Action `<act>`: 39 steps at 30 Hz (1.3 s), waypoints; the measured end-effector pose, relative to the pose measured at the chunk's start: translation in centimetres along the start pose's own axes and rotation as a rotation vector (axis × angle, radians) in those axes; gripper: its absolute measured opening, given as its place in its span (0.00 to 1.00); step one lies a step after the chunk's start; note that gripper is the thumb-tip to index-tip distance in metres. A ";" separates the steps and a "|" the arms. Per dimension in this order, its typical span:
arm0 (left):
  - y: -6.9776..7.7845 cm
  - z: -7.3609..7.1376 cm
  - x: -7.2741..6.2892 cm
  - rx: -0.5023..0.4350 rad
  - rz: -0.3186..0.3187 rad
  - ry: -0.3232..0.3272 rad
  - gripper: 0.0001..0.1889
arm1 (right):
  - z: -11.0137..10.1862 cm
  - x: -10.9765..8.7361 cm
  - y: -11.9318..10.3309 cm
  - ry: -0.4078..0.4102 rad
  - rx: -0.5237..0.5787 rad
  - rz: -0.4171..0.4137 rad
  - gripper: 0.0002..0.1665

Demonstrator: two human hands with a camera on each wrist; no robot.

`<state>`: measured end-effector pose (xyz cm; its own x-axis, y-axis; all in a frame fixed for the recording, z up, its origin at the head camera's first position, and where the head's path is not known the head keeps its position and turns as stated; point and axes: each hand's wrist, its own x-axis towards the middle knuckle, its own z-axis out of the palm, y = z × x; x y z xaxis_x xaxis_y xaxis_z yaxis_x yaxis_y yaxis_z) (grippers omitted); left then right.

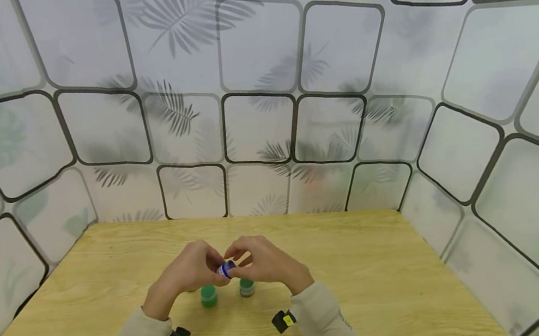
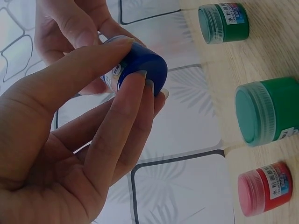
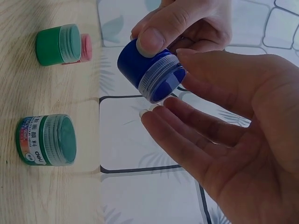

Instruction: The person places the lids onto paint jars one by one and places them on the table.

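A small blue paint jar with a clear ribbed lid is held tilted in the air above the table. My left hand pinches its blue body between thumb and fingers. Around the lid end is my right hand, its fingers loosely spread. The right thumb lies at the lid's rim; the other fingertips are close below, and whether each one touches is unclear. In the left wrist view, the left hand partly covers the jar's label.
Standing on the wooden table below the hands are a green jar and a darker green jar. A red jar is visible in the left wrist view. Patterned fabric walls border the table.
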<state>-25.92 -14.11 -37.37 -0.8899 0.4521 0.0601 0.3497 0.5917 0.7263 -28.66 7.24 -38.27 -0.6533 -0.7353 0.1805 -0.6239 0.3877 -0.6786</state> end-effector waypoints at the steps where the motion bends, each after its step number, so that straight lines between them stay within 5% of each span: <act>1: 0.0 0.0 0.0 -0.002 -0.002 0.001 0.06 | 0.0 0.0 0.0 0.004 -0.001 -0.002 0.15; 13: 0.0 0.1 -0.1 -0.004 0.010 0.003 0.07 | 0.2 0.0 0.2 0.000 0.056 -0.046 0.11; 39: -0.1 0.0 0.0 0.019 0.034 0.009 0.06 | 0.0 0.1 0.0 0.011 -0.028 0.010 0.13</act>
<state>-25.93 -14.17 -37.41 -0.8801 0.4660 0.0908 0.3850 0.5885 0.7109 -28.72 7.22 -38.23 -0.6640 -0.7254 0.1814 -0.6289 0.4105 -0.6603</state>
